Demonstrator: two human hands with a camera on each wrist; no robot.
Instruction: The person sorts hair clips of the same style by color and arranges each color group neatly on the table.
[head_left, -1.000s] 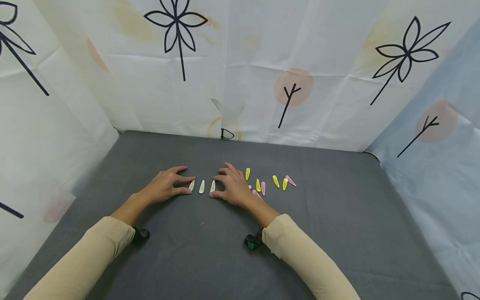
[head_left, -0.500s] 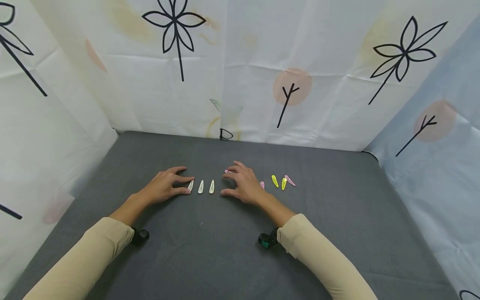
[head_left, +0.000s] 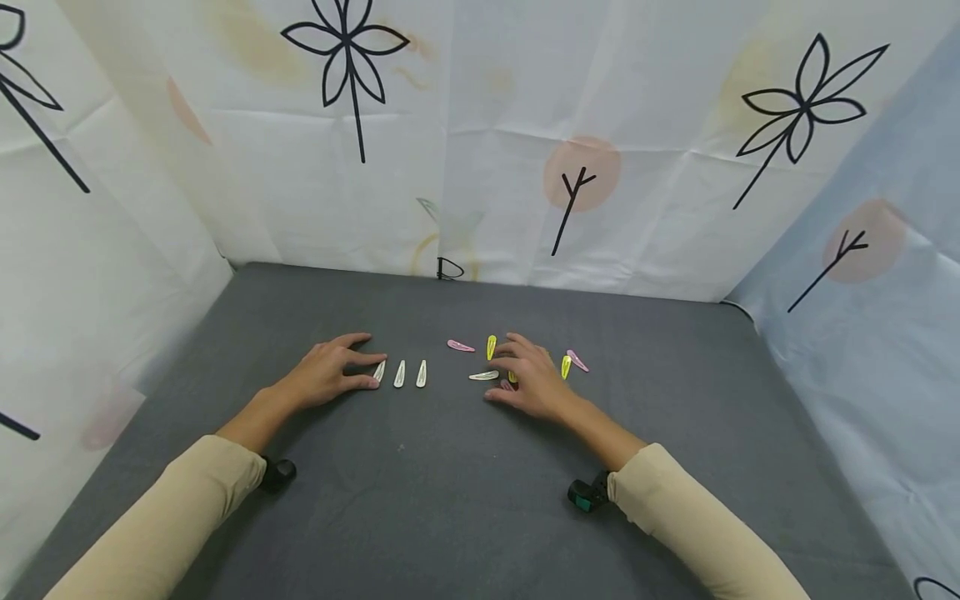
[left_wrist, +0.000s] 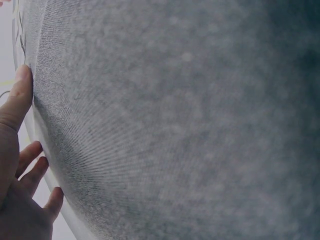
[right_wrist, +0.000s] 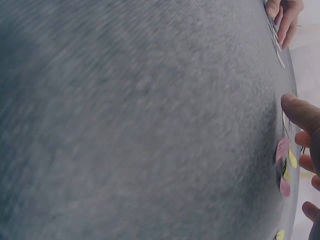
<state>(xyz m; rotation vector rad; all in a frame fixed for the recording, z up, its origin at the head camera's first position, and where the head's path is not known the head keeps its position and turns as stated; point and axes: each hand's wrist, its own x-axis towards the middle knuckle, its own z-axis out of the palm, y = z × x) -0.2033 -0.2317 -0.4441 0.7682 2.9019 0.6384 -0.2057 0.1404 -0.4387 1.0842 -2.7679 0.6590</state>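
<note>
My left hand point(head_left: 327, 372) rests on the grey cloth, thumb and forefinger pinching the two ends of a white snap hair clip point(head_left: 379, 371). To its right lie a second white clip point(head_left: 400, 374) and a third white clip point(head_left: 422, 374), in a row. My right hand point(head_left: 531, 379) is over the mixed clips with fingers spread and relaxed, holding nothing visible. It partly covers a yellow clip point(head_left: 513, 377) and a pink clip point(head_left: 507, 384). Just left of its fingers lies another white clip point(head_left: 483, 376), turned sideways.
Beyond the right hand lie a yellow clip point(head_left: 566, 367) and a pink clip point(head_left: 577, 360). Another pink clip point(head_left: 461, 346) and an upright yellow clip point(head_left: 491, 347) lie farther back. Patterned white curtains point(head_left: 495, 200) enclose the grey table point(head_left: 420, 517) behind and at the sides.
My right hand has let go of the third white clip and moved right to the coloured clips, uncovering a pink and a white one. My left hand stays put.
</note>
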